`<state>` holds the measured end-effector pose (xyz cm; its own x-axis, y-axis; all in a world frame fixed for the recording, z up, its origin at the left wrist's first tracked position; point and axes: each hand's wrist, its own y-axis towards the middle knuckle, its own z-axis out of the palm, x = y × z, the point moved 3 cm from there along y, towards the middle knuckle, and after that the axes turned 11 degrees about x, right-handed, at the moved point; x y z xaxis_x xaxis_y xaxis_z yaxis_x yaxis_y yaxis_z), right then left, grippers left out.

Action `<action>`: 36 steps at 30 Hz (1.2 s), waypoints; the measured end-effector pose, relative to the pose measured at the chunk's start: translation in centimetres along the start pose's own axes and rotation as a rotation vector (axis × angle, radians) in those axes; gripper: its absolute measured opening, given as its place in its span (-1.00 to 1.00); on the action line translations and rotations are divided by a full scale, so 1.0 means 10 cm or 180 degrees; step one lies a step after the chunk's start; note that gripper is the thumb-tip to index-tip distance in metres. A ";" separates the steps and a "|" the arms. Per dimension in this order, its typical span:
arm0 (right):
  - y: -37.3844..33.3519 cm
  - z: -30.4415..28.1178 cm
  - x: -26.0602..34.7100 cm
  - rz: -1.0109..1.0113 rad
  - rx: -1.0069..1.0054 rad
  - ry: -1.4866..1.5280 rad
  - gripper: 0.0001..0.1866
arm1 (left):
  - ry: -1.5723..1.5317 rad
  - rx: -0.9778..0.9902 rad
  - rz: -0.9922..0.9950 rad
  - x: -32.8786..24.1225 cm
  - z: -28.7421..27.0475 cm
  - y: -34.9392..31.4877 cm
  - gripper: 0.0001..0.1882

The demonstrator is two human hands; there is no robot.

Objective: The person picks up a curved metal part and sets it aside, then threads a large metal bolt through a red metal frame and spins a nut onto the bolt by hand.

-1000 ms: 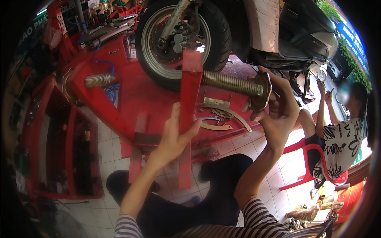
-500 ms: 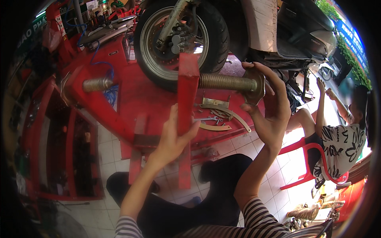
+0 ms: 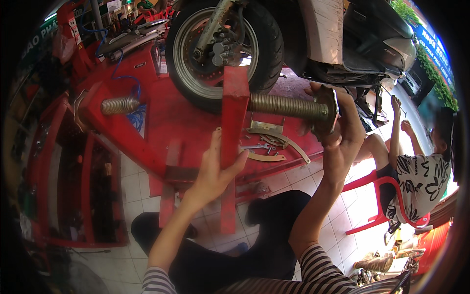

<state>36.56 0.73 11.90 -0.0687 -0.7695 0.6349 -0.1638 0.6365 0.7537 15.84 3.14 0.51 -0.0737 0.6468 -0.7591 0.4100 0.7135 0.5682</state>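
My left hand (image 3: 213,171) grips the red steel upright (image 3: 235,115) of a clamp frame, thumb on one side and fingers on the other. Through this upright runs a thick threaded rod (image 3: 286,105), pointing right. At the rod's outer end my right hand (image 3: 346,142) is wrapped round a metal knob plate (image 3: 327,112); some of its fingers are hidden behind the plate. A second threaded rod (image 3: 120,104) sticks inward from the frame's left arm. Just behind the upright stands a scooter's front wheel (image 3: 178,63).
On the red lift platform (image 3: 191,132) lie a wrench (image 3: 257,147), curved strips (image 3: 293,144) and small bolts. A red open rack (image 3: 88,196) stands left, with a blue hose (image 3: 137,117) beyond. At right, another person (image 3: 421,171) sits on a red chair (image 3: 379,201).
My right hand and the knob plate have shifted right, and the plate has turned. More of the rod shows right of the upright. My left hand keeps its grip.
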 end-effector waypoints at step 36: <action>-0.04 0.10 0.09 0.0040 -0.0078 0.0359 -0.39 | -0.0215 -0.0153 -0.0306 -0.04 0.01 0.01 -0.65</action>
<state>35.54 -0.31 11.96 0.0408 -0.7515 0.6585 -0.1395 0.6483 0.7485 15.95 2.91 0.84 -0.0486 0.5565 -0.8295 0.3598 0.7844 0.5052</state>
